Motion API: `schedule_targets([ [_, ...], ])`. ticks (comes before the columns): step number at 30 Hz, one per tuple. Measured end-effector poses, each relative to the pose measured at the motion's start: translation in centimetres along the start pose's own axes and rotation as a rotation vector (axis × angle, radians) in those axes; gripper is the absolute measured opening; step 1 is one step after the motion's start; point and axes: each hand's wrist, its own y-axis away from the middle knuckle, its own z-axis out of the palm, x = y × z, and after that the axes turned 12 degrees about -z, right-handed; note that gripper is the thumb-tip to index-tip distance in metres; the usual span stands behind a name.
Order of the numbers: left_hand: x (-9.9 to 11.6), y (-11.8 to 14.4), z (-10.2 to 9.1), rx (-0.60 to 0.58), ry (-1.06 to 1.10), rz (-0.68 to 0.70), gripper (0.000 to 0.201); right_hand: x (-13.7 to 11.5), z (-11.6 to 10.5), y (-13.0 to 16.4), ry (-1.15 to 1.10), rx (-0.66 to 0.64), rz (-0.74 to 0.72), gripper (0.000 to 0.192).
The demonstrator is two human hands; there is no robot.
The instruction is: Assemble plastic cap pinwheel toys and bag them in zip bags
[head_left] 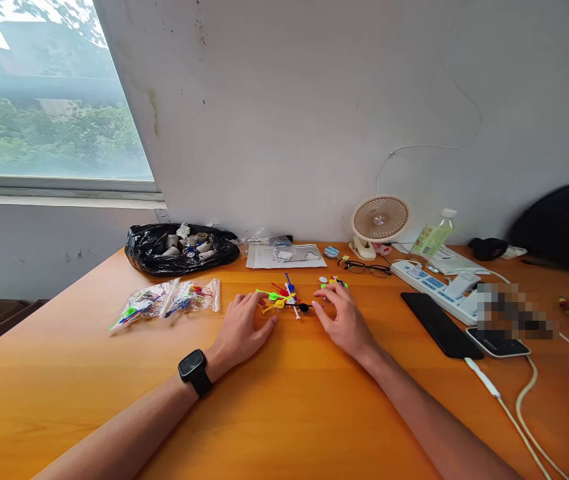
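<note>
A small heap of coloured plastic sticks and round connectors lies on the orange wooden table. My left hand, with a black watch on its wrist, rests flat just left of the heap, fingers apart and tips beside the yellow and green pieces. On the right of the heap, my right hand has its fingers spread, the tips close to a black connector and to a few loose coloured discs. Neither hand holds anything.
Two clear bags of coloured pieces lie to the left, a black bag of small rolls behind them. At the back stand a clip fan, glasses, a bottle. A power strip, phones and cables occupy the right.
</note>
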Motion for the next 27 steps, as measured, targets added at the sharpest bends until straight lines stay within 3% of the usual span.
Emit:
schedule_targets([
  [3, -0.1, 0.0, 0.1, 0.004, 0.005, -0.005, 0.032, -0.4, -0.7, -2.0, 0.029, 0.003, -0.014, 0.014],
  [5, -0.1, 0.1, 0.0, -0.003, 0.003, -0.002, 0.035, -0.3, -0.6, -3.8, 0.008, -0.117, 0.037, 0.013],
  [8, 0.1, 0.1, -0.1, -0.024, -0.011, 0.026, 0.039, 0.3, 0.6, -6.7, 0.005, -0.333, 0.153, 0.01],
  [13, 0.5, 0.1, -0.3, -0.047, -0.021, 0.051, 0.041, 1.9, 3.2, -10.3, 0.01, -0.461, 0.278, 0.011],
  [22, 0.6, 0.1, -0.3, -0.072, -0.035, 0.035, 0.046, 3.7, 4.2, -11.3, -0.041, -0.517, 0.267, 0.014],
  [27, 0.4, 0.2, -0.2, -0.083, -0.054, 0.049, 0.049, 3.8, 4.6, -11.4, -0.068, -0.55, 0.266, 0.006],
])
